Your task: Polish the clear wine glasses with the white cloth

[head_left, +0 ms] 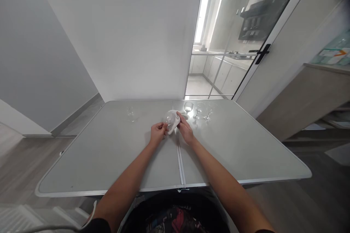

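Over the middle of the table (109, 164), my left hand (159, 131) pinches the stem end of a clear stemmed glass (170, 118), which is tilted on its side. My right hand (186, 129) is closed on a white cloth (173, 125) that wraps the far side of the glass bowl. Behind my right hand stand three more stemmed glasses: one upright glass (188, 107), a middle glass (197, 112) and a right-hand glass (209, 113). Another clear glass (130, 114) stands alone to the left.
A metal seam (180, 167) splits the folding table down its middle. The white wall (136, 43) rises at its far edge. To the right are a glazed door (218, 43) with a black handle (263, 54) and a wooden shelf (306, 102).
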`<state>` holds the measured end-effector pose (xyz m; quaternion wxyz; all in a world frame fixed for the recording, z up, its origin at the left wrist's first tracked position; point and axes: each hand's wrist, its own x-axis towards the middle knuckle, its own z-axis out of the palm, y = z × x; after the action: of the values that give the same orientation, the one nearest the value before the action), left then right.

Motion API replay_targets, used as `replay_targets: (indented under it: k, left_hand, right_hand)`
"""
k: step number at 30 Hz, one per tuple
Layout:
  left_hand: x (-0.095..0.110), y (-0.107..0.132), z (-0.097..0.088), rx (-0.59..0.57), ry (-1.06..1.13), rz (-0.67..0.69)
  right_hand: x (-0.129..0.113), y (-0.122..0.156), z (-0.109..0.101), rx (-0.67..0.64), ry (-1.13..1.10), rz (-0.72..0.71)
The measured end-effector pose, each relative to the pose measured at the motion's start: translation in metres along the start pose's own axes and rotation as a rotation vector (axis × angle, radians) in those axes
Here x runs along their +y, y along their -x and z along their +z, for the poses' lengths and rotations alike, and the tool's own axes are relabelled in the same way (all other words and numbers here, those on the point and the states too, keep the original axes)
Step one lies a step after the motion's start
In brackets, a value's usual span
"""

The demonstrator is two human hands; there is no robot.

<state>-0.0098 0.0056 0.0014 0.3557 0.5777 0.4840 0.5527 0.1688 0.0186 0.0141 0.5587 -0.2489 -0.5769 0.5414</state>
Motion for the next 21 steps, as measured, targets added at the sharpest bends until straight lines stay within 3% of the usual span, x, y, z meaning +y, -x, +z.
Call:
replay_targets:
  k: [4, 7, 9, 11, 13, 16, 21]
  left_hand:
    - [-0.003, -0.002, -0.001, -0.020, -0.088, -0.025]
    - [-0.005, -0.001, -0.002, -0.067, -0.308, 0.103]
    - [-0.005, 0.001, -0.003, -0.122, -0.476, 0.227]
    - [-0.005, 0.004, -0.004, -0.197, -0.592, 0.320]
    - [-0.005, 0.007, -0.005, -0.246, -0.654, 0.377]
    - [-0.006, 0.011, -0.004, -0.229, -0.653, 0.410]
    - [-0.008, 0.009, -0.001, -0.189, -0.473, 0.348]
  right_hand:
    - [0.008, -0.002, -0.007, -0.176, 0.526, -0.247]
    - [0.006, -0.005, -0.010, -0.270, 0.801, -0.406]
    - [0.003, -0.006, -0.010, -0.254, 0.885, -0.449]
    - [0.000, -0.005, -0.009, -0.185, 0.871, -0.412]
    - [-0.002, -0.004, -0.009, -0.079, 0.773, -0.283]
    - [-0.002, -0.005, -0.010, 0.037, 0.568, -0.063]
    - [0.004, -0.010, -0.014, 0.102, 0.322, 0.049]
